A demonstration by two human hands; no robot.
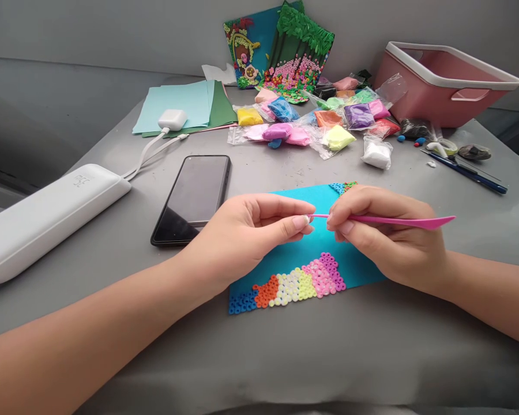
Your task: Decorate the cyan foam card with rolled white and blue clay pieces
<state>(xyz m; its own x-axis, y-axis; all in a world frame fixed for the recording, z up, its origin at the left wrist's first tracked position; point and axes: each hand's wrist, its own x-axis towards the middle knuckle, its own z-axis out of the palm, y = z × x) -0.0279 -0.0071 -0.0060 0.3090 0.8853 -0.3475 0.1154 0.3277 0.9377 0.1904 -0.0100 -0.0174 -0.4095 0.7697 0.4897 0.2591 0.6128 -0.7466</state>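
Observation:
My right hand [384, 236] is closed round a pink clay modelling tool [409, 221], its flat blade end pointing right and its thin end pointing left. The thin tip reaches the pinched thumb and fingers of my left hand [259, 230]; whatever sits between those fingertips is too small to make out. Both hands hover over a blue card [303, 253]. Along the card's near edge runs a band of small clay rings [289, 288] in blue, orange, white, yellow, pink and purple. More rings [343, 187] show at the far edge, partly hidden by my right hand.
Left of the card lie a black phone [194, 196] and a white power bank [56, 219] with a cable. Behind are coloured card sheets [173, 104], several clay packets [285, 132], decorated cards [281, 52], and a pink basket [441, 95]. A blue pen-like tool [467, 173] lies right.

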